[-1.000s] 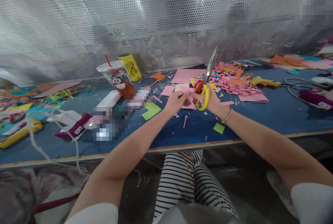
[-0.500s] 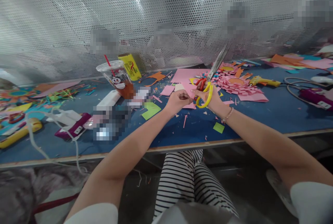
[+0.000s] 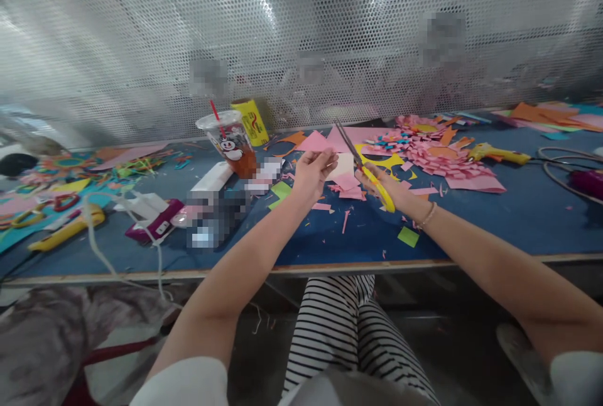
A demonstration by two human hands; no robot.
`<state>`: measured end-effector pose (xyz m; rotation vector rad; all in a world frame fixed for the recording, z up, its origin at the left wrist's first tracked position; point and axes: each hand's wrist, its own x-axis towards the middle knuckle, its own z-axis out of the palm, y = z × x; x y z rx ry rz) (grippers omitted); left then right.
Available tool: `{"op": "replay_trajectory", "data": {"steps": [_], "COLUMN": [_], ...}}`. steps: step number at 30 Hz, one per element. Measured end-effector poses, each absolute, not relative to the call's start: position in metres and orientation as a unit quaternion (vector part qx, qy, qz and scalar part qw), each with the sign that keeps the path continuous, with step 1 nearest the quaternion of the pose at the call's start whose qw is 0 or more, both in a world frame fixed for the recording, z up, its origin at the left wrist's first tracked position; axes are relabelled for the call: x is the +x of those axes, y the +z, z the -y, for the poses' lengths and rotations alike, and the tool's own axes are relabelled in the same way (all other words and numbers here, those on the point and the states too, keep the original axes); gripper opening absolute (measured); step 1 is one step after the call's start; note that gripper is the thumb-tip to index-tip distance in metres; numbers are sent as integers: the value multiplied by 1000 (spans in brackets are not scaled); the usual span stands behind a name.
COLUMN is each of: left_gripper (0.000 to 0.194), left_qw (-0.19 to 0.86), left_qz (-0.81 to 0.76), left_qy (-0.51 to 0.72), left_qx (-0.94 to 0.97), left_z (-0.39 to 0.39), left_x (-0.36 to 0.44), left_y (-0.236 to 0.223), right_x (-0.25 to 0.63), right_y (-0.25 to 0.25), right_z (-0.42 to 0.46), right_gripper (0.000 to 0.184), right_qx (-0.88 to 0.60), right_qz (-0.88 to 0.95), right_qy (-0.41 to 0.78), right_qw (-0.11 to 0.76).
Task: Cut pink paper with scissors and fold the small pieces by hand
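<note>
Head view: two bare hands, apart from each other, above the blue table.
Left hand: fingers bent together, seemingly pinching a pink piece that sticks up just beyond them (the grip itself is partly hidden).
Right hand: closed on the yellow-handled scissors, blades pointing away and slanting leftward.
Paper: a cream card lies between the hands; a green scrap lies nearer the table edge.
Beyond: a pink flower and a glue gun to the right, a cup to the left.
Cutting step: probably between snips, since the blades look clear of the pink piece.
Next cut: would call for parted blades and a steady piece, fingertips kept out of line.
</note>
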<state>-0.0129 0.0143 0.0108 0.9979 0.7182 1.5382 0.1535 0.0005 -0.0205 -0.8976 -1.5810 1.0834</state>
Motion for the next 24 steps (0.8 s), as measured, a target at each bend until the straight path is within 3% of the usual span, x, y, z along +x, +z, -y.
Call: {"op": "replay_trajectory", "data": {"steps": [10, 24], "left_gripper": [22, 18], "left_qw": [498, 485], "left_qz": [-300, -305], "left_qy": [682, 692], "left_qx": [444, 440], "left_z": [-9, -9], "left_x": [-6, -7], "left_y": [13, 14], "right_x": [142, 139], "right_y": [-23, -23], "right_z": [8, 5], "right_gripper": [34, 22], "right_qx": [-350, -356], "right_qz": [636, 542], "right_qy": [534, 620], "right_qw": [433, 442]}}
